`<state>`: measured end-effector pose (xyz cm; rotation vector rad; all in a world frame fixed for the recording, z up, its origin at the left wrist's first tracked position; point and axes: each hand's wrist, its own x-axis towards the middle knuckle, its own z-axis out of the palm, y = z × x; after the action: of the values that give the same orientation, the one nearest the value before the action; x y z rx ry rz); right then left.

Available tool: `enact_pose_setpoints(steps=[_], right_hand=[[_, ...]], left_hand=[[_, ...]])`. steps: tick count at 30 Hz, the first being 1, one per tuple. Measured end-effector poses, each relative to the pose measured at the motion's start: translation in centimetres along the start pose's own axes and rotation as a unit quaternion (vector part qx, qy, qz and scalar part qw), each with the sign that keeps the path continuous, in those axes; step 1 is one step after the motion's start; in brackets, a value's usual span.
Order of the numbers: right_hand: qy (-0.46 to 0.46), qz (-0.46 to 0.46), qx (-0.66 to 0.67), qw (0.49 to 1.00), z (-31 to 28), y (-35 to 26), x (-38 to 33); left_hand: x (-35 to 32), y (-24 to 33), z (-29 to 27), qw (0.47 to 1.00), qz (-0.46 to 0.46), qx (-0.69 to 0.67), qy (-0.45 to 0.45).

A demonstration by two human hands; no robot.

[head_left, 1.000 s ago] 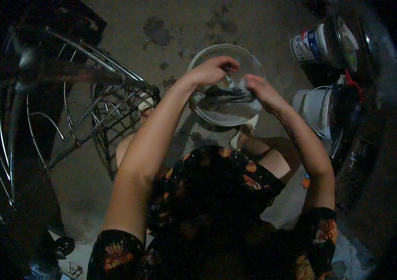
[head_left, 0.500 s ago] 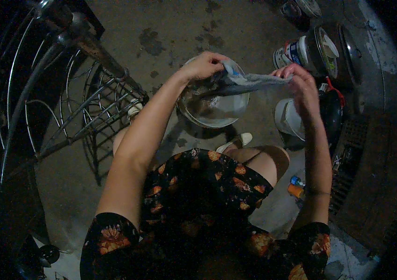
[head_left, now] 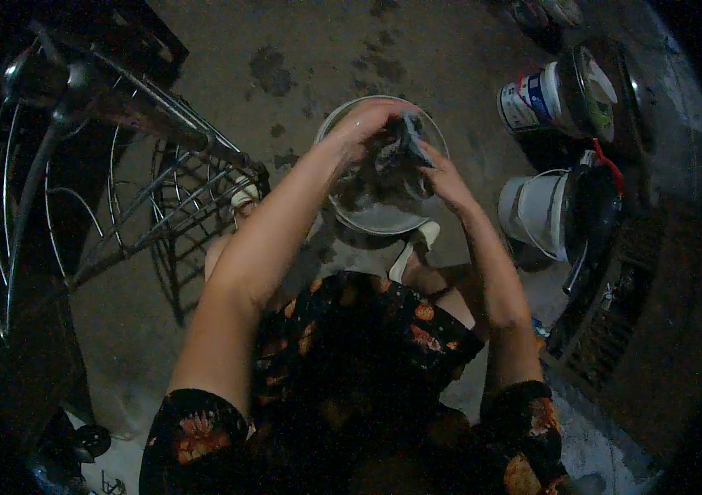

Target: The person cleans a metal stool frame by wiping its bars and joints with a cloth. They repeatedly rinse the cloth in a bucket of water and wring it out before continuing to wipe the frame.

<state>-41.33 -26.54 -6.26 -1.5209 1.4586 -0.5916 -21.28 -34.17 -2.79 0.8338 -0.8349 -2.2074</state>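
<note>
A round pale basin (head_left: pixel 384 221) with dark wet stuff inside stands on the floor in front of me. Over it, a grey cloth (head_left: pixel 413 142) hangs bunched between my hands. My left hand (head_left: pixel 367 124) is closed on the cloth's upper part, near the far side of the basin. At the basin's right side, my right hand (head_left: pixel 447 180) grips the lower part with its fingertips. Shadow hides some of the cloth and the basin's contents, so I cannot make out what else lies in it.
On the left stands a metal wire rack (head_left: pixel 120 181). A white bucket (head_left: pixel 536 210) with a wire handle is to the right. Beyond it is a printed white tub (head_left: pixel 528 101) beside dark round pots. My white shoe (head_left: pixel 415 243) is close to the basin's near edge.
The cloth, stretched out sideways before, is now bunched over the basin. My right hand has moved left and down toward my left hand, still gripping the cloth.
</note>
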Motion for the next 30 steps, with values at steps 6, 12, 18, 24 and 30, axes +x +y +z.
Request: enact_pose_setpoints(steps=[6,12,18,24,30], right_hand=[[0.020,0.111,0.336,0.935,1.6,-0.6,0.9],[-0.039,-0.053,0.185,0.981,4.3,-4.8,-1.2],[-0.072,-0.261,0.032,0.962,7.2,-6.9,-1.9],[0.027,-0.144,0.022,0.989,7.8,1.5,1.1],[-0.017,-0.156,-0.347,0.925,7.0,6.7,5.2]], left_hand=[[1.7,-7.2,-4.8,0.929,-0.250,-0.173,0.212],[-1.1,-7.6,-4.3,0.926,-0.211,-0.281,0.139],[-4.3,-12.1,-4.3,0.998,0.015,-0.038,0.053],[1.4,-15.2,-5.4,0.958,0.006,-0.010,0.286],[-2.3,-4.3,-4.7,0.967,-0.148,-0.054,0.202]])
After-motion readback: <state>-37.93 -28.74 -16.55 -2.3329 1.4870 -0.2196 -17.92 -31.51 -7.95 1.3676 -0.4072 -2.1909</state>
